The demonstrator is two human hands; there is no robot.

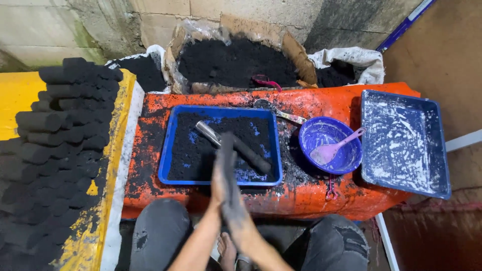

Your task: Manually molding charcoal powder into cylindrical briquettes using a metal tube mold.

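My left hand (pixel 219 176) and my right hand (pixel 236 208) are pressed palm to palm, blurred and blackened with soot, just over the near edge of a blue tray (pixel 164 150). Whether anything lies between the palms is hidden. The tray holds loose black powder. A metal tube (pixel 207 131) lies in it end to end with a black cylinder (pixel 252 154), directly beyond my fingertips.
The tray rests on an orange-covered table (pixel 311 198). To the right stand a purple bowl (pixel 346 158) with a pink spoon (pixel 335 148) and a second blue tray (pixel 404 145) smeared white. Stacked black briquettes (pixel 60 140) fill the left. A box of black powder (pixel 236 62) sits behind.
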